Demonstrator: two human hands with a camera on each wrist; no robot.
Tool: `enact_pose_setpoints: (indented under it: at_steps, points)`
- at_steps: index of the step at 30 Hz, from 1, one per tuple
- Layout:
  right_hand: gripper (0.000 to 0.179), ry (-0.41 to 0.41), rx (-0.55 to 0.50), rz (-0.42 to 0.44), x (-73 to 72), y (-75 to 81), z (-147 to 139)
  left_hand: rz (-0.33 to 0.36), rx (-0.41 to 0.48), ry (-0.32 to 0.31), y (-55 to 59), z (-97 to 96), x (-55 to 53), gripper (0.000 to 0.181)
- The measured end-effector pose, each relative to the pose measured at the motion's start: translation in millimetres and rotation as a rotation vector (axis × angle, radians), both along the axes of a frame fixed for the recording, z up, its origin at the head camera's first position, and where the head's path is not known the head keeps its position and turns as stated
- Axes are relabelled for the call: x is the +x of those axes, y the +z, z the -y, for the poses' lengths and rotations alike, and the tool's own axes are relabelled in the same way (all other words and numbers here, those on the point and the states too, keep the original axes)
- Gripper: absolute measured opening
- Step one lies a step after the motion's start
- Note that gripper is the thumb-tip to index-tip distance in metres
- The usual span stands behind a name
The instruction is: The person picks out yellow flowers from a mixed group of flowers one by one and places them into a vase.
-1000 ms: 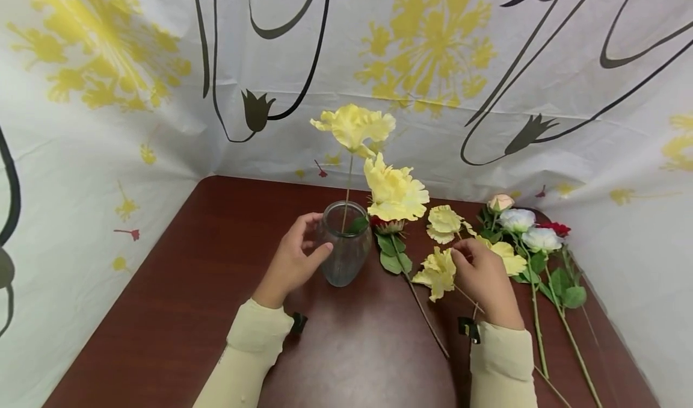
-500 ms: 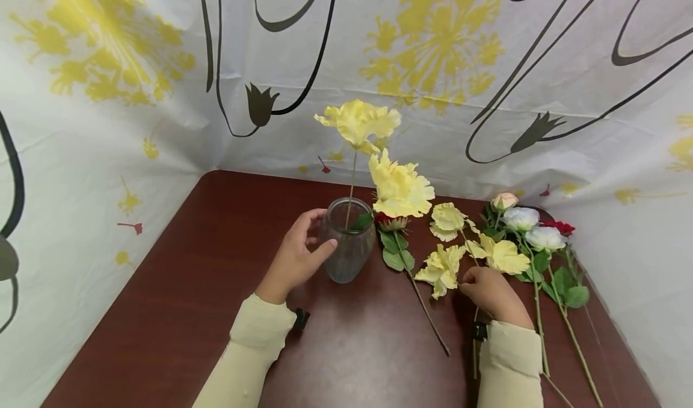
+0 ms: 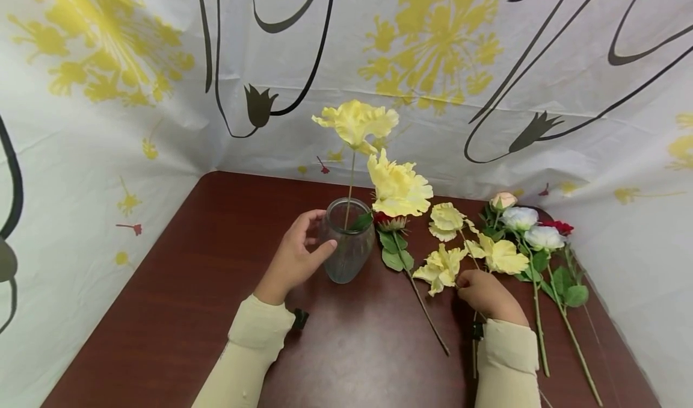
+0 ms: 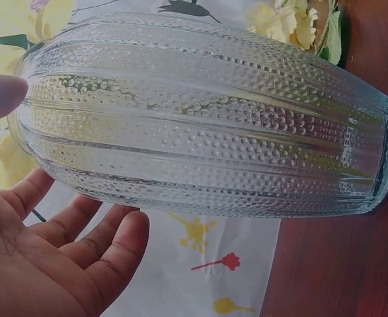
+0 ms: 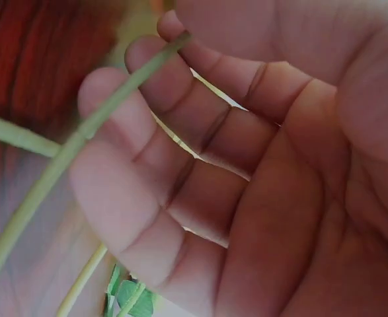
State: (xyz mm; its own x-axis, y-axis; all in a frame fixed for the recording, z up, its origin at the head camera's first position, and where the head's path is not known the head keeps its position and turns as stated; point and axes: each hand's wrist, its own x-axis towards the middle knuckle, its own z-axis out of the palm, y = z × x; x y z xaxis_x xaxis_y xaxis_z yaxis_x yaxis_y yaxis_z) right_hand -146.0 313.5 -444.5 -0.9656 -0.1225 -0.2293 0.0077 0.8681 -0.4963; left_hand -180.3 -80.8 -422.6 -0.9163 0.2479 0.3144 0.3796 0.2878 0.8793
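A ribbed clear glass vase (image 3: 346, 257) stands upright on the table, with a tall yellow flower (image 3: 354, 122) in it and a green leaf at its rim. My left hand (image 3: 300, 254) is beside the vase, its thumb in front and relaxed fingers along the far side. In the left wrist view its fingertips (image 4: 129, 231) are close along the glass (image 4: 200, 125). With my right hand (image 3: 487, 293) I pinch a thin green stem (image 5: 38, 191) between thumb and fingertips, just beside a ruffled yellow bloom (image 3: 441, 268). A larger yellow bloom (image 3: 399, 185) hangs right of the vase's rim.
On the dark red table (image 3: 227, 227), a red flower (image 3: 399, 257) with green leaves lies right of the vase. Further right lie more yellow blooms (image 3: 503, 254), white roses (image 3: 544, 238) and a peach rosebud (image 3: 502, 201). A patterned white cloth (image 3: 325, 65) hangs behind.
My right hand has moved down from higher beside the yellow bloom and now pinches just below it, its fingers drawn closer together. The left hand stays at the vase. The view has shifted slightly.
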Motion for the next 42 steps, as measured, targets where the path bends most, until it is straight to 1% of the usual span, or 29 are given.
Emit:
enact_pose_setpoints:
  at_steps: [5, 8, 17, 21, 25, 28, 30, 33, 36, 40, 42]
  points:
    - [0.025, 0.011, 0.007, -0.015, -1.4, -3.1, -1.3, -0.005, -0.01, 0.006, -0.1, -0.5, 0.4, 0.057]
    - [0.025, -0.011, -0.003, -0.033, -0.7, -1.3, -1.8, -0.006, -0.019, 0.007, -0.7, -1.0, 0.2, 0.057]
    - [0.02, -0.073, -0.013, -0.211, -4.5, 8.1, -1.4, 0.007, -0.017, 0.002, 2.5, -1.4, 2.2, 0.058]
    - [0.019, -0.123, -0.026, -0.254, -6.2, 11.2, -0.5, 0.011, -0.02, 0.004, 2.5, -2.0, 1.8, 0.057]
    - [0.019, -0.194, -0.062, -0.257, -4.1, 16.3, 0.9, 0.009, -0.021, 0.004, 2.1, -2.1, 1.6, 0.057]
    - [0.023, -0.224, -0.081, -0.268, -2.4, 19.7, 1.9, 0.006, -0.024, 0.004, 2.3, -2.2, 1.7, 0.057]
    - [0.023, -0.218, -0.089, -0.274, -2.1, 20.7, 1.8, 0.006, -0.024, 0.005, 2.2, -2.1, 1.6, 0.057]
    - [0.018, -0.189, -0.106, -0.26, -2.4, 20.7, 1.6, 0.004, -0.021, 0.004, 1.9, -1.9, 1.4, 0.057]
    - [0.021, -0.164, -0.137, -0.235, -2.8, 20.7, 1.9, 0.001, -0.021, 0.004, 1.6, -1.4, 1.3, 0.058]
    - [0.026, -0.189, -0.165, -0.233, -2.9, 22.4, 2.3, -0.001, -0.025, 0.004, 1.3, -1.7, 0.8, 0.057]
    - [0.025, -0.212, -0.182, -0.24, -2.6, 23.6, 2.6, -0.002, -0.025, 0.003, 0.8, -2.1, 0.2, 0.057]
